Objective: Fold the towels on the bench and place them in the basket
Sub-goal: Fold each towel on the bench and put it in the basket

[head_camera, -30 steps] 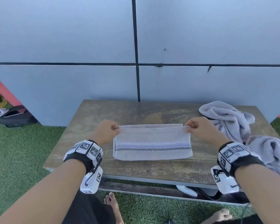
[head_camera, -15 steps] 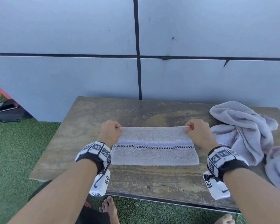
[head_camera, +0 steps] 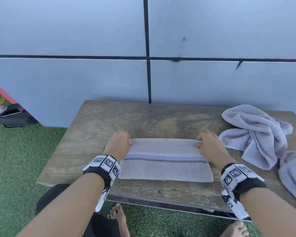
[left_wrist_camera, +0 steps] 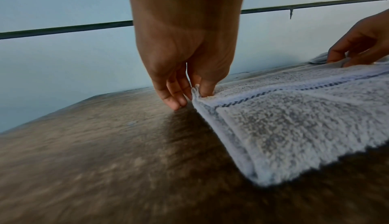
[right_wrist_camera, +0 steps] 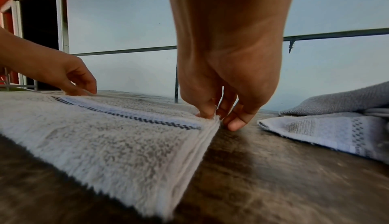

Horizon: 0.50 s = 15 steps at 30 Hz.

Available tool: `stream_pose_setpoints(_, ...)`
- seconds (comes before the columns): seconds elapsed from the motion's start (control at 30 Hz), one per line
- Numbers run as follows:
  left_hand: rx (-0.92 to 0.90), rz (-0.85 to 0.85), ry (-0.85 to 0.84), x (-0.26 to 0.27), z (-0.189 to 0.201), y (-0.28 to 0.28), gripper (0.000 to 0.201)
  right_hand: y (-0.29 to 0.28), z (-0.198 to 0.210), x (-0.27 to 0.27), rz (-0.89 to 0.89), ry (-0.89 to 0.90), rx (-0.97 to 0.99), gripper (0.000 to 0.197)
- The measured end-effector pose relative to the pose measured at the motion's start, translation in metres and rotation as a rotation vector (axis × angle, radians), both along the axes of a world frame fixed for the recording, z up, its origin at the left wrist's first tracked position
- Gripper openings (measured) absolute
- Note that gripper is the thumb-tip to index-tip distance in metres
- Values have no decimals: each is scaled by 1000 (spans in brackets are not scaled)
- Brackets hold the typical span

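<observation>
Since earlier: far edge of folded towel (head_camera: 164, 161) drawn slightly nearer | far corners pinched by left hand (head_camera: 117, 146) and right hand (head_camera: 210, 147) | bench (head_camera: 96, 134) centre.

Readable text: none that I can make out anywhere.
Bands on my wrists (head_camera: 104, 166): black-and-white square code patterns only, with no letters or numbers I can read.
White block under my right wrist (head_camera: 236, 205): one more code square and a few tiny marks, too small to read.
Towel (head_camera: 166, 161) I am holding: a woven checked stripe, with no label or brand showing.
Bench (head_camera: 96, 134): bare worn wood, with no writing.
</observation>
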<state>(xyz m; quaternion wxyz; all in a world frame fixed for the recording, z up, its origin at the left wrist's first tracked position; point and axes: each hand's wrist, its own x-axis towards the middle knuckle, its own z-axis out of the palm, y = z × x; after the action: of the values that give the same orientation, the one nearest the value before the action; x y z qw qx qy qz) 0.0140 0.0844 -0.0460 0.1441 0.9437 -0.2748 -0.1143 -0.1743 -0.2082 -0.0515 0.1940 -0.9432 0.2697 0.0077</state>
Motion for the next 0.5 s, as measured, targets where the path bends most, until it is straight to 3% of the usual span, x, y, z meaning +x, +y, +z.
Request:
stream_pose_setpoints(0.2,128,-64,-31,-34,15,17,14,23,4,-33,0,62,-13,16)
stream_pose_setpoints(0.33,95,-101,-34,-39,33,24,9,26,25,-42,-53,74,84,18)
stream_pose_setpoints(0.43,11,-125,-89,-36,56,21,15,21,55,-40,-54,-51,73,25)
stream_pose_setpoints(0.5,-81,-147,-161,-32,75,16,18,18,78,-39,-52,-158,39,19)
